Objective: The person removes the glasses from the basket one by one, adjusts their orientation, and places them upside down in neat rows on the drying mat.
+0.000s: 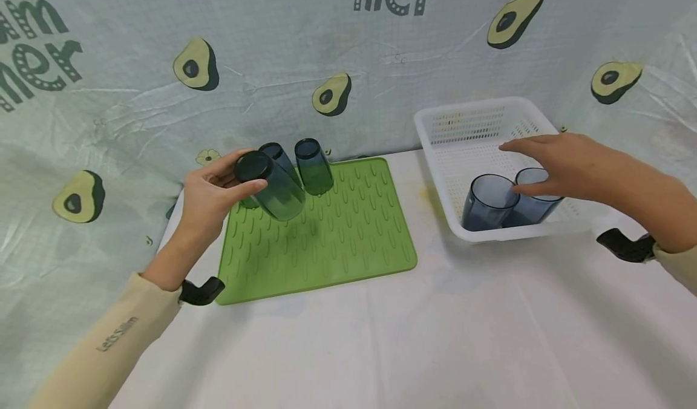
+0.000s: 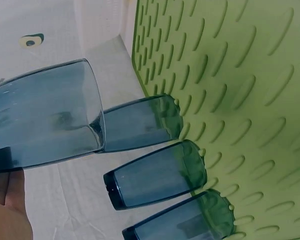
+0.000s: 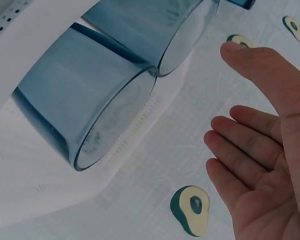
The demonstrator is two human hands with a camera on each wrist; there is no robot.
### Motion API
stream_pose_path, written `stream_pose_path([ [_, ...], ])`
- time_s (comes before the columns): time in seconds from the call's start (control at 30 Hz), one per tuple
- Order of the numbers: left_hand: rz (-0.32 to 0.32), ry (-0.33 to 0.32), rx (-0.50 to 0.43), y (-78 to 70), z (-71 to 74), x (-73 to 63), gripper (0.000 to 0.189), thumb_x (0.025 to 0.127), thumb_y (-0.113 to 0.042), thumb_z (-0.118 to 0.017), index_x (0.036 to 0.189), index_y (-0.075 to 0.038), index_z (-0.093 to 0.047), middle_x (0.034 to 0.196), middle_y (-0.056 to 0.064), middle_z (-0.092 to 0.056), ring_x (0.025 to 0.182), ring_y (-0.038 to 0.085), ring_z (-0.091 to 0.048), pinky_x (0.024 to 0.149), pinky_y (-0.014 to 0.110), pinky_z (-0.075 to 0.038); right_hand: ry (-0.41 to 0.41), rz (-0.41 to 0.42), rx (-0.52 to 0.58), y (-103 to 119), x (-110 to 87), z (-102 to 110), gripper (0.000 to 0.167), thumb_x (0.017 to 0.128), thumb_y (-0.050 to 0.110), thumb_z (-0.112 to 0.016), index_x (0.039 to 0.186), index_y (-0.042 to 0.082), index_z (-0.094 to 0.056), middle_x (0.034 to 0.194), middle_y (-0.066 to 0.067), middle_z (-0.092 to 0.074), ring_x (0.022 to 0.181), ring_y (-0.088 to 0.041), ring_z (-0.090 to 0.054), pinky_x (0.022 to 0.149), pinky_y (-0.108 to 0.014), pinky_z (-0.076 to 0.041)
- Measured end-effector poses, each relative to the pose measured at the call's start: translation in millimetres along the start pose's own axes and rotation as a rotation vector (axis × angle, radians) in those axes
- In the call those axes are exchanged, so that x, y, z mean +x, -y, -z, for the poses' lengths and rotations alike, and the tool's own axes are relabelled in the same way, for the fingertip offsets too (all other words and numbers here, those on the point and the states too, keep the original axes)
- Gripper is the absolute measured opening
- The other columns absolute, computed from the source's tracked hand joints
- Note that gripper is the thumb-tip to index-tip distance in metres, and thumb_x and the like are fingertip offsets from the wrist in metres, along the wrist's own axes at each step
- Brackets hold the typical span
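Note:
My left hand (image 1: 209, 194) grips a blue drinking glass (image 1: 281, 196) by its dark base, tilted with the mouth down, above the green drying mat (image 1: 327, 245). Behind it, three more blue glasses stand upside down in a row along the mat's edge, as the left wrist view shows, among them a middle glass (image 2: 160, 175). My right hand (image 1: 569, 164) hovers over the white basket (image 1: 443, 194), thumb and fingers spread with nothing between them. Below it, two blue glasses, a left one (image 1: 484, 209) and a right one (image 1: 529, 210), stand mouth up in the basket.
A white cloth (image 1: 376, 336) covers the table. Behind the mat and basket hangs a pale sheet (image 1: 261, 28) printed with avocados and lettering. The basket has perforated sides and stands right of the mat.

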State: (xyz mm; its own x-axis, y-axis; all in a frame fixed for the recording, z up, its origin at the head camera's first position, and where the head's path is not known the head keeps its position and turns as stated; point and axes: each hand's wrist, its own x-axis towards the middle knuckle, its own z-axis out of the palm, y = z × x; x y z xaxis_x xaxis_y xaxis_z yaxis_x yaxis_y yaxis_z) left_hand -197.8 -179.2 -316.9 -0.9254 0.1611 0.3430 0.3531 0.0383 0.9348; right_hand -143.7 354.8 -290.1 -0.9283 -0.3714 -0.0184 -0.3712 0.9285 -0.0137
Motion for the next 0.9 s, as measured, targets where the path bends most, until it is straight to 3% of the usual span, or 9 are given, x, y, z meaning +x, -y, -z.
stream_pose_path([
  [0.13, 0.009, 0.002, -0.021, -1.5, 3.3, 0.6, 0.054, 0.081, 0.007, -0.082, 0.132, -0.002, -0.068, 0.116, 0.001, -0.074, 0.105, 0.012, -0.071, 0.088, 0.021, -0.058, 0.004, 0.008, 0.014, -5.9, -6.9, 0.3, 0.081, 0.080, 0.034, -0.088, 0.145, 0.004, -0.052, 0.135, -0.026, -0.062, 0.072, -0.022, -0.063, 0.076, -0.049, -0.058],
  [0.27, 0.014, 0.001, -0.030, -1.8, 7.3, -1.7, 0.054, 0.081, 0.009, -0.082, 0.131, -0.002, -0.068, 0.115, 0.002, -0.074, 0.104, 0.013, -0.072, 0.086, 0.022, -0.059, 0.019, -0.008, 0.022, -11.6, -9.6, -1.1, 0.082, 0.077, 0.037, -0.090, 0.145, 0.006, -0.055, 0.118, -0.021, -0.071, 0.068, -0.016, -0.057, 0.068, -0.042, -0.055],
  [0.33, 0.013, -0.006, -0.022, -1.4, 9.3, -3.3, 0.054, 0.080, 0.010, -0.082, 0.131, -0.001, -0.068, 0.114, 0.001, -0.075, 0.104, 0.012, -0.072, 0.086, 0.021, -0.058, 0.029, -0.023, 0.026, -15.0, -11.0, -2.7, 0.082, 0.077, 0.039, -0.089, 0.145, 0.006, -0.056, 0.100, -0.014, -0.074, 0.068, -0.016, -0.056, 0.066, -0.040, -0.053],
  [0.47, 0.041, -0.028, 0.005, -1.2, 13.4, -5.1, 0.056, 0.080, 0.008, -0.083, 0.133, -0.001, -0.067, 0.113, -0.003, -0.075, 0.104, 0.010, -0.071, 0.088, 0.020, -0.057, 0.043, -0.048, 0.026, -19.7, -15.8, -4.6, 0.081, 0.078, 0.042, -0.088, 0.145, 0.007, -0.057, 0.062, 0.001, -0.058, 0.058, -0.013, -0.045, 0.058, -0.031, -0.043],
  [0.53, 0.054, -0.038, 0.022, -1.8, 15.9, -5.6, 0.057, 0.080, 0.007, -0.084, 0.133, -0.002, -0.067, 0.113, -0.004, -0.075, 0.103, 0.008, -0.071, 0.087, 0.018, -0.057, 0.053, -0.065, 0.029, -21.4, -18.3, -5.1, 0.081, 0.079, 0.042, -0.087, 0.145, 0.007, -0.056, 0.053, 0.003, -0.046, 0.054, -0.013, -0.039, 0.056, -0.029, -0.038],
  [0.9, 0.043, -0.058, 0.035, 0.8, 24.9, -12.9, 0.056, 0.079, 0.009, -0.083, 0.132, -0.001, -0.068, 0.113, -0.007, -0.074, 0.104, 0.006, -0.070, 0.088, 0.016, -0.056, 0.108, -0.106, 0.082, -33.5, -22.0, -8.6, 0.085, 0.079, 0.042, -0.087, 0.148, 0.005, -0.053, 0.051, 0.004, -0.033, 0.052, -0.012, -0.031, 0.051, -0.027, -0.031],
])
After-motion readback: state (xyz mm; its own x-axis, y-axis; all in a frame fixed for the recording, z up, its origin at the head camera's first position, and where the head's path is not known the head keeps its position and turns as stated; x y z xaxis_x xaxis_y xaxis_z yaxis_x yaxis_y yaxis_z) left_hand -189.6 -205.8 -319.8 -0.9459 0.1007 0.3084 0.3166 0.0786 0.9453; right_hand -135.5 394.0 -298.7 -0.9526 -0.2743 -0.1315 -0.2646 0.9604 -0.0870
